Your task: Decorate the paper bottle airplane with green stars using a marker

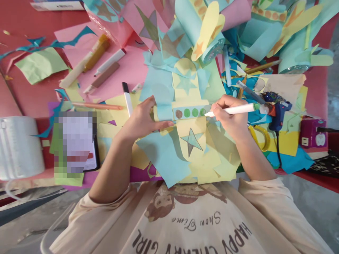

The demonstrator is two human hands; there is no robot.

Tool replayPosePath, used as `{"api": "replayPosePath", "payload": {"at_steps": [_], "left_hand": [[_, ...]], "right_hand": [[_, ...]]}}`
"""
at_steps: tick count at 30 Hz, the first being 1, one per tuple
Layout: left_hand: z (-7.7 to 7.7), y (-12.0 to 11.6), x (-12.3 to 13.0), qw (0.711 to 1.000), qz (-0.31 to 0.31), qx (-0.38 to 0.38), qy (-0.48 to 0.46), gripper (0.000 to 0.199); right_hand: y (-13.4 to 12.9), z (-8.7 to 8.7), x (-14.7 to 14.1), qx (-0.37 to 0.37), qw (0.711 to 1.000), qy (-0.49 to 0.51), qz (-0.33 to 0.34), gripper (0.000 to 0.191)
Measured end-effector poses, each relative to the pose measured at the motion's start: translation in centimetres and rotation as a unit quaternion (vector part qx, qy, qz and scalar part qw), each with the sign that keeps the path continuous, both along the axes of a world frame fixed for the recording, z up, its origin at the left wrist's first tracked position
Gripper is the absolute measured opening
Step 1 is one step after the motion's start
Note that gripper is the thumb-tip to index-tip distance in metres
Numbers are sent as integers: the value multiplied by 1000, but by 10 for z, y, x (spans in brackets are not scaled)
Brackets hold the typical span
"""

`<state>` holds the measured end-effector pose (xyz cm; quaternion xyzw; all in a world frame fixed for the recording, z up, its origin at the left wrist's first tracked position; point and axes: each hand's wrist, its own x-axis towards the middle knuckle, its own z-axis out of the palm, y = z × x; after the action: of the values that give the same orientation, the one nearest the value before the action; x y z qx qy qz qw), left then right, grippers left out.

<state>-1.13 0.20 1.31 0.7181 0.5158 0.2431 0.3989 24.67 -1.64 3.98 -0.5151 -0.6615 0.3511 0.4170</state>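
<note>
The dotted paper strip (191, 113) lies across the yellow paper shape (191, 124) at the centre of the frame, over loose blue and yellow sheets on the table (50, 23). It bears one brown dot and three green ones. The left hand (140, 118) is spread at the strip's left end, thumb and fingers apart; how hard it presses, I cannot tell. The right hand (233, 122), right of centre, grips a white marker (242, 108), its tip at the rightmost green dot.

The paper should be very light and limp, apt to slide, crease or tear if pushed, so a flat, gentle press on its plain left end suits it best, clear of the dots, which may smear. The marker looks light, stiff and smooth, perhaps a little slippery; a pinch low on the barrel, near the tip, should steady it.
</note>
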Motion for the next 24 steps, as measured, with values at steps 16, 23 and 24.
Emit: {"api": "replayPosePath", "payload": {"at_steps": [16,23,24], "left_hand": [[1,-1,0,1000,-6,-1,-3,64],[0,0,-1,1000,-3,-3,-2,65],[0,0,-1,1000,-4,-2,-6,63]], "right_hand": [[0,-2,0,14,1000,-7,-18,34],[0,0,1,-16,1000,2,-1,35],[0,0,1,-14,1000,5,-4,34]]}}
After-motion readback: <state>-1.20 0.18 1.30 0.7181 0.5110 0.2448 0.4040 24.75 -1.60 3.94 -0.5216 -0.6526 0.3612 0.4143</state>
